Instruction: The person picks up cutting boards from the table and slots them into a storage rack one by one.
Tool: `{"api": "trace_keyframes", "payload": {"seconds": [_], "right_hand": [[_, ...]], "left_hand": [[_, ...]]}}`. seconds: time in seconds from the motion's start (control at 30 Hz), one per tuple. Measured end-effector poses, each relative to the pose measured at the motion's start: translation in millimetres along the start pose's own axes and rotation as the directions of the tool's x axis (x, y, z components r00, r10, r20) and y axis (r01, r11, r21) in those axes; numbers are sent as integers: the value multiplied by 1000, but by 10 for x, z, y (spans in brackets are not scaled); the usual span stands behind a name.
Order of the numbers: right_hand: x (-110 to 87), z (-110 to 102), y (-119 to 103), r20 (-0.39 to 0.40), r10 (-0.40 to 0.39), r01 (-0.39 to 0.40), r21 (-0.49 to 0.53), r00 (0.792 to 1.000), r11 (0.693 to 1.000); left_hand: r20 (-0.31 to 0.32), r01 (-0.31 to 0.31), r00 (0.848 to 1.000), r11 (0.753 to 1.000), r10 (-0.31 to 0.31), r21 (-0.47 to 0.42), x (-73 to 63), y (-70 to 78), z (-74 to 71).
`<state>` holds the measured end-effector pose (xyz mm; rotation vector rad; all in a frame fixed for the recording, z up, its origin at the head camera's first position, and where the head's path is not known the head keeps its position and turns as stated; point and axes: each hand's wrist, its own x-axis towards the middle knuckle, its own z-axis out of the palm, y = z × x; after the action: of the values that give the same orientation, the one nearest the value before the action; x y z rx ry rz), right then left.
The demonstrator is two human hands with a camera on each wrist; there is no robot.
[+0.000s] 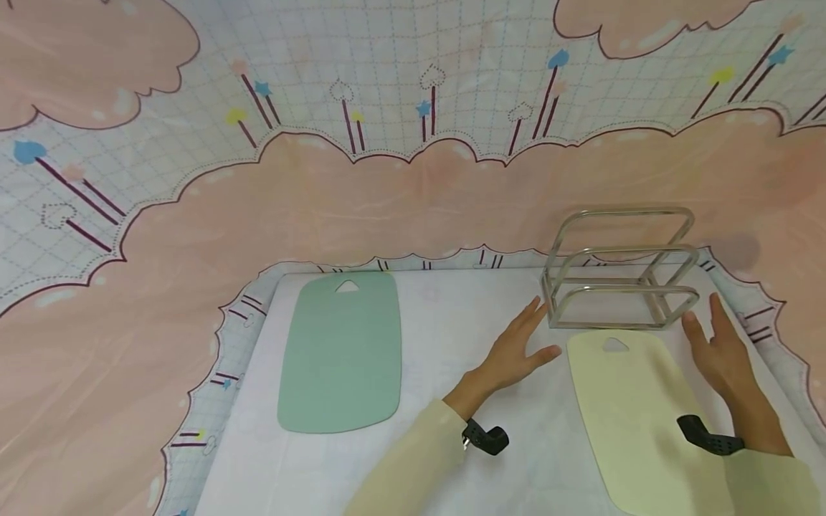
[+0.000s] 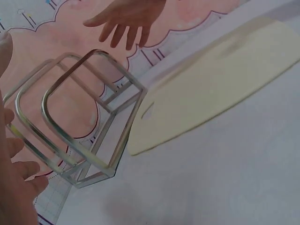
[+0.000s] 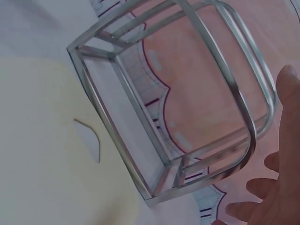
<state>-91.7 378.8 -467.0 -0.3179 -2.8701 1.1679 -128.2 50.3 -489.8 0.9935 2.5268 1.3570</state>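
Now, at the frame's right, left hand and right hand, both spread, flank the metal rack just behind the cream board!

One green board, one cream board, that's two, each showing one handle hole! One metal rack, and it's three hoops on that! Left grip, right grip, two of those; two black wristbands, two pale sleeves, and just one white bench!
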Motion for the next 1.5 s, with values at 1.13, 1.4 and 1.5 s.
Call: {"api": "trace_keyframes", "payload": {"seconds": [1.13, 1.4, 1.5], "right_hand": [[160, 155, -53, -47, 18, -8, 217, 999, 976], [133, 225, -86, -83, 31, -10, 244, 996, 970], [124, 235, -85, -94, 41, -17, 243, 995, 970]], "left_hand": [[2, 318, 945, 914, -328, -251, 477, 138, 354], [-13, 307, 948, 925, -318, -223, 495, 115, 336], [-18, 308, 948, 933, -317, -186, 505, 106, 331]]}}
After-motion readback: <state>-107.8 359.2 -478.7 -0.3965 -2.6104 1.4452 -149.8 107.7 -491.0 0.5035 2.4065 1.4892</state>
